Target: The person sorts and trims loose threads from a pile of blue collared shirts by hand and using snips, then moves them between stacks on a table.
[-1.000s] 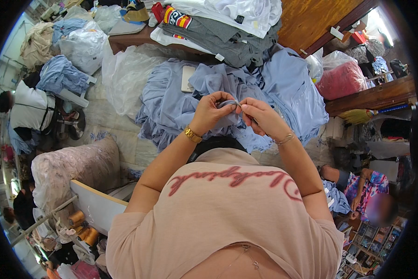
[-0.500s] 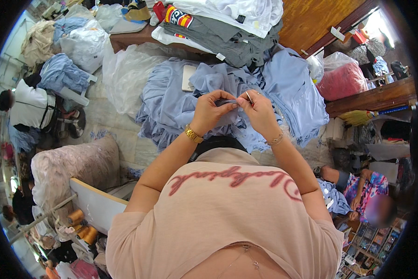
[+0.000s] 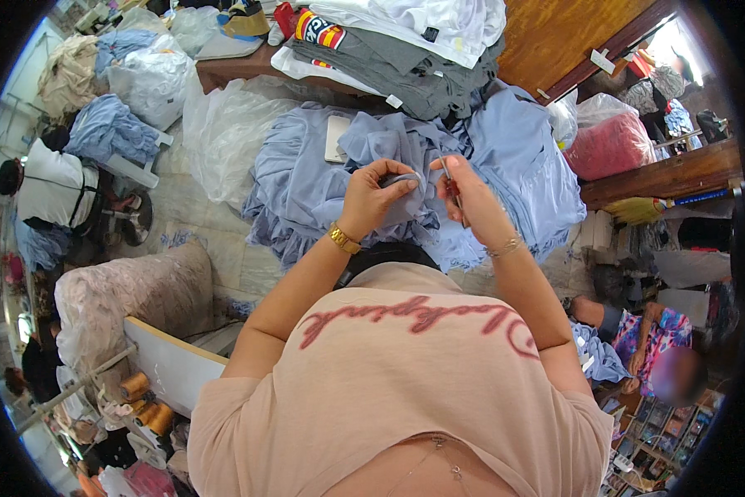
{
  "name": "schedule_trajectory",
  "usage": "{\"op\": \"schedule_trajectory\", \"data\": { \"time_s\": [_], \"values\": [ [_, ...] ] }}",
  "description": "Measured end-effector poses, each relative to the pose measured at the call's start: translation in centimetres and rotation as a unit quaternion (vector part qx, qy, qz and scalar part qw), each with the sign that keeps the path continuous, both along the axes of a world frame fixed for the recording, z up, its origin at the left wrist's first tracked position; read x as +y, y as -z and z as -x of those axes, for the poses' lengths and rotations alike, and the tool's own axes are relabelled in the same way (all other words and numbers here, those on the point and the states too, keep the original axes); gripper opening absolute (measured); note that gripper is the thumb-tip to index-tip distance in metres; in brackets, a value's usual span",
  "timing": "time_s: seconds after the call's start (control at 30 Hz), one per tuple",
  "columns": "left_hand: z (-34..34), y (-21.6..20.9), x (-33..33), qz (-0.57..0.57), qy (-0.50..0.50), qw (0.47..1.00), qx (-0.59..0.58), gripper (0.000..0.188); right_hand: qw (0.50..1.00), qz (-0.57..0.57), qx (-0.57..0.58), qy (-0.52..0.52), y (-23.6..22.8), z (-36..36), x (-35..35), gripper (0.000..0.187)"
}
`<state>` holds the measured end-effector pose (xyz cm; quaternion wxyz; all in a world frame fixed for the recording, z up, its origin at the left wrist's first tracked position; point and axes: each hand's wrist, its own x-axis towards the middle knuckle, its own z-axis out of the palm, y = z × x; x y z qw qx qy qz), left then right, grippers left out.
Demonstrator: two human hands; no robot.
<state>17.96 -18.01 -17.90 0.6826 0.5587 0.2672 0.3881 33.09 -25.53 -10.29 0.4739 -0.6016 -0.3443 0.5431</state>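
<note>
My left hand (image 3: 372,197) pinches an edge of light blue cloth (image 3: 306,186) between thumb and fingertips. Beside it, a short gap to the right, my right hand (image 3: 470,199) is closed around slim metal thread snips (image 3: 445,166). Their thin point sticks out past the fingers towards the far side, and the other end shows under the palm. The blue cloth lies heaped in loose folds in front of me, below both hands. A white phone-like slab (image 3: 336,139) rests on the heap, left of the hands.
Folded grey and white garments (image 3: 422,74) are stacked beyond the heap. Clear plastic (image 3: 232,132) lies to the left, near a wrapped bundle (image 3: 132,290). A red bag (image 3: 609,137) stands at the right. One person (image 3: 58,186) sits far left; another (image 3: 654,340) is at lower right.
My right hand has drawn away from my left, to the right, and turned so that more of the snips shows. The left hand keeps its pinch on the cloth, almost in place.
</note>
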Motion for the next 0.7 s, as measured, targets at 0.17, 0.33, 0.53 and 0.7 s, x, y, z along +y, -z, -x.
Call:
{"op": "schedule_trajectory", "data": {
  "time_s": [0.17,0.33,0.53,0.7],
  "values": [
    [0.3,-0.4,0.3,0.048,0.027,0.998,-0.017,0.018,0.993,0.037,0.043,-0.105,-2.0,-0.9,-0.8,0.03],
    [0.2,-0.7,0.4,0.027,0.03,0.999,0.013,0.018,0.981,0.108,-0.011,-0.158,-2.0,-0.8,-0.3,0.031],
    [0.3,-1.0,0.4,0.017,0.033,0.999,0.024,0.017,0.984,0.101,0.01,-0.148,-1.5,-0.8,-0.3,0.031],
    [0.1,-0.6,0.3,0.003,0.035,0.999,0.017,0.017,0.985,0.111,0.008,-0.132,-1.9,-0.6,-0.4,0.03]
  ]
}}
